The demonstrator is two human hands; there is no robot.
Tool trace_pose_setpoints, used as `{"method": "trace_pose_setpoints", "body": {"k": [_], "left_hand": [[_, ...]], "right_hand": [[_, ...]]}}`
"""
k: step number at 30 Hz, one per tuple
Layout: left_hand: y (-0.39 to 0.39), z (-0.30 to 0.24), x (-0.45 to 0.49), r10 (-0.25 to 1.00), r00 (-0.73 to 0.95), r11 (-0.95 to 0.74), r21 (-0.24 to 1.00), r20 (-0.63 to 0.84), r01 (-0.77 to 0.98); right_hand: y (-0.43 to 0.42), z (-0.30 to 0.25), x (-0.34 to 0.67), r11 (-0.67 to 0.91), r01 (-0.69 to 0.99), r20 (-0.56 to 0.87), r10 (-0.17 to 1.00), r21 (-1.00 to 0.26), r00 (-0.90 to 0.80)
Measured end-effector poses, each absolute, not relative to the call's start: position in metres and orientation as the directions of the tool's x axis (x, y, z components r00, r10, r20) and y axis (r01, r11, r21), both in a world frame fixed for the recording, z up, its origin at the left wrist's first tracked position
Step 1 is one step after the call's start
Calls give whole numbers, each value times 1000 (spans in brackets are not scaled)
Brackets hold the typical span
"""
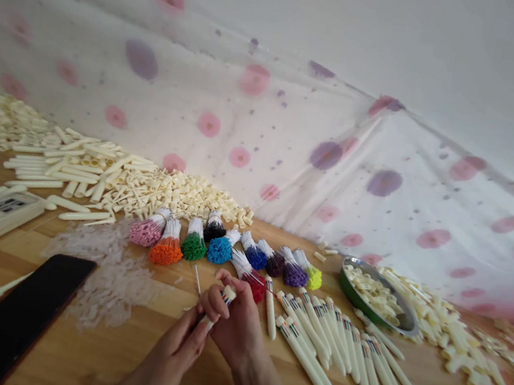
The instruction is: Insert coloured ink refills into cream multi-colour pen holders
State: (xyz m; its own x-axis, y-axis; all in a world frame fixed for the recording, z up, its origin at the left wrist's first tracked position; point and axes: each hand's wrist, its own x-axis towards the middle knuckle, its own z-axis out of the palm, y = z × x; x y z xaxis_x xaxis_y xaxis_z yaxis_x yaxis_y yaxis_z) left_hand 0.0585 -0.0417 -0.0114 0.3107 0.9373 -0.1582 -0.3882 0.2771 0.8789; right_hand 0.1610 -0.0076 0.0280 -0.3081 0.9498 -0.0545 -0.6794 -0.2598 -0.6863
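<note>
My right hand [233,323] is closed around the upper end of a cream pen barrel [227,295] with coloured tips showing at its top. My left hand [175,351] pinches the barrel's lower end from below. Both hands hover low over the wooden table [83,353], just in front of a row of refill bundles: pink [147,231], orange [166,248], green [194,244], blue [220,248], red [251,275], purple [294,273] and yellow-green [313,277]. A single thin refill [197,279] lies beside my left fingers.
Several assembled pens [334,349] lie in a row to the right, beside a green bowl [352,292] of cream parts. Heaps of cream barrels [81,169] and small parts [184,196] line the spotted cloth [249,114]. A black phone [11,317] and clear bits [109,273] lie at left.
</note>
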Motion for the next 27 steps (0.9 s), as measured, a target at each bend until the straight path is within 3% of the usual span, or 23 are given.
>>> {"method": "trace_pose_setpoints", "body": {"k": [3, 8, 13, 16, 19, 27], "left_hand": [[-44, -15, 58, 955, 291, 149, 940, -56, -308], [-42, -17, 52, 951, 310, 100, 951, -5, -292], [-38, -13, 51, 964, 263, 66, 947, 20, -315], [-34, -14, 54, 958, 286, 132, 907, -13, -401], [-32, -18, 57, 924, 371, 275, 835, -92, -476], [-35, -31, 54, 863, 462, 415, 810, -206, -414]], "right_hand": [[-11, 32, 166, -217, -708, -23, 962, -672, -273], [-9, 43, 171, -157, -778, 33, 974, -608, -222], [-11, 42, 171, -204, -643, 21, 946, -738, -324], [-12, 38, 170, -223, -554, 10, 923, -802, -386], [-7, 36, 169, -300, -538, -45, 899, -788, -435], [5, 26, 170, -462, -564, -122, 836, -684, -536]]}}
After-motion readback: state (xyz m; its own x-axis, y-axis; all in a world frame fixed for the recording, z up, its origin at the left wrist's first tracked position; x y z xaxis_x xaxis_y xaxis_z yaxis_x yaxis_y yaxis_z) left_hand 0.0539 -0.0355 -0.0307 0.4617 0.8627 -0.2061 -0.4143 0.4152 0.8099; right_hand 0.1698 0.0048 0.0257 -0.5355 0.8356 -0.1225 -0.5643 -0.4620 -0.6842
